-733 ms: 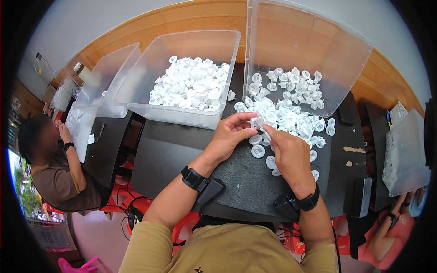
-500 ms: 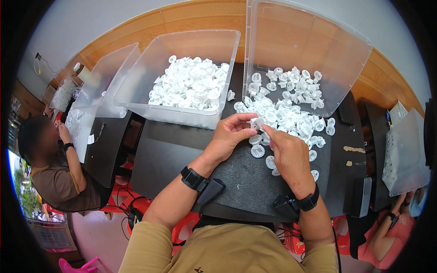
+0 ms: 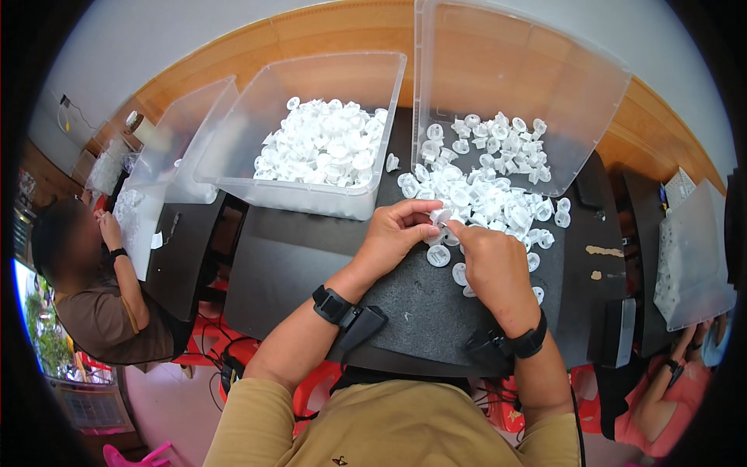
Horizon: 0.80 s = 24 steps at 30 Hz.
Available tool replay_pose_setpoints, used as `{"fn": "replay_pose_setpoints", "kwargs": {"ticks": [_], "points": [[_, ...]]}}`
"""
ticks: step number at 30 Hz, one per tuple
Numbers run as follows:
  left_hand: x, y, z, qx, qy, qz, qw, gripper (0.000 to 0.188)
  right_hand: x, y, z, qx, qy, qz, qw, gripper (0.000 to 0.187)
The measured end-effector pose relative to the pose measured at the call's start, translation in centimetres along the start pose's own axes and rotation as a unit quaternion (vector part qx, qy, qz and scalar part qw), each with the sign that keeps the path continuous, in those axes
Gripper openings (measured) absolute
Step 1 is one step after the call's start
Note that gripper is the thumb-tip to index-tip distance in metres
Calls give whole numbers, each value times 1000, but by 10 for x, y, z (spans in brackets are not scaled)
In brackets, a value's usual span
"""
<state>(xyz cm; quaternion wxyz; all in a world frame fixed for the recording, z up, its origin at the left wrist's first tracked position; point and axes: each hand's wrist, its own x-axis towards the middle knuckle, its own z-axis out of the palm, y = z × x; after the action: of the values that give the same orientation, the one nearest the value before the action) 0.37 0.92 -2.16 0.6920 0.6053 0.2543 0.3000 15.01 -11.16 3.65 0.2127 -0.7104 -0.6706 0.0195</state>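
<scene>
My left hand (image 3: 395,237) pinches a small white plastic part with a round face (image 3: 440,216) between thumb and forefinger. From the other side my right hand (image 3: 495,261) meets it, forefinger at the part's edge and the other fingers curled under. Whatever the right fingers hold is hidden beneath them. Just beyond both hands spreads a heap of similar white plastic parts (image 3: 490,201), reaching back into a clear bin tipped on its side (image 3: 523,78). A few loose parts, such as one disc-faced part (image 3: 438,256), lie close to my right hand on a dark grey mat (image 3: 405,319).
A clear bin (image 3: 299,194) full of white parts stands at the back left. At right are a dark box-shaped device (image 3: 618,333) and another clear bin (image 3: 696,265). One person (image 3: 109,303) works at the left table; another person (image 3: 661,397) sits at the right.
Both hands stay together at the heap. The white part has turned slightly between my fingers, and my right forefinger has shifted a little against it. The view has moved slightly.
</scene>
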Motion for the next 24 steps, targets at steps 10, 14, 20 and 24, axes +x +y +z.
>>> {"fn": "replay_pose_setpoints", "kwargs": {"ticks": [10, 14, 20, 24], "points": [[3, 2, 0, -62, 21, 28, 997, 37, 0, 2, -4, 92, 69, 2, 993, 31], [2, 4, 0, -62, 15, 29, 998, 35, 2, 2, 3, 99, 66, 2, 993, 33], [2, 0, 0, -44, 12, 41, 998, 36, 1, 1, 10, 58, 69, -10, 996, 34], [2, -1, 1, -18, 20, 44, 999, 35, 0, -4, 8, 6, 39, 7, 999, 36]]}}
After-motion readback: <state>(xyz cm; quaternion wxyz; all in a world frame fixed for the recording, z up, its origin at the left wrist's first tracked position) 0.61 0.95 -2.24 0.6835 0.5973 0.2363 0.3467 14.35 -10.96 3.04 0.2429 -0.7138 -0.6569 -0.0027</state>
